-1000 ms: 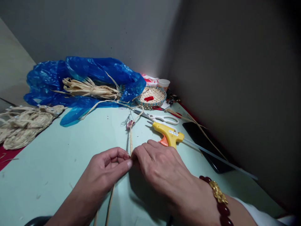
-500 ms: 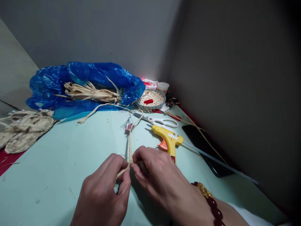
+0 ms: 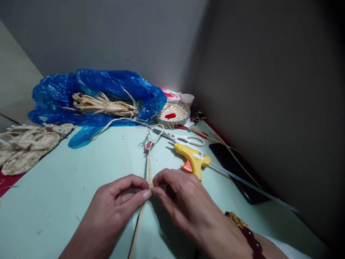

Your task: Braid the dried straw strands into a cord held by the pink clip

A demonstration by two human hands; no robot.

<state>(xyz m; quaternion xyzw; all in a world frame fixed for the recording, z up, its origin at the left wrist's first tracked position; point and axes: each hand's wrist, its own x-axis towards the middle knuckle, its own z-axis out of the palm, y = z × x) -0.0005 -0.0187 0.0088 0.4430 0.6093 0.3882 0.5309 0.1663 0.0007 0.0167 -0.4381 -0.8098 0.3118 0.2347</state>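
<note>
A pale braided strand (image 3: 150,169) runs toward me from a small dark-red clip (image 3: 148,146) on the light green table (image 3: 67,201). My left hand (image 3: 118,205) pinches the near end of the braid between thumb and index finger. From the right, my right hand (image 3: 183,201) grips the same spot, its fingertips nearly touching the left ones. One loose strand (image 3: 138,228) hangs from the braid toward the bottom edge. A beaded bracelet circles my right wrist.
Behind lies a blue plastic bag (image 3: 59,93) with a straw bundle (image 3: 105,105). White-handled scissors (image 3: 188,139), a yellow glue gun (image 3: 198,162), a black phone (image 3: 237,172) and a woven basket (image 3: 175,113) are to the right. Braided pieces (image 3: 32,147) lie left.
My left hand has turned and its fingers have stretched toward the braid's end. A strand now hangs down below the hands. The braided pieces and the bag's near edge at left have shifted.
</note>
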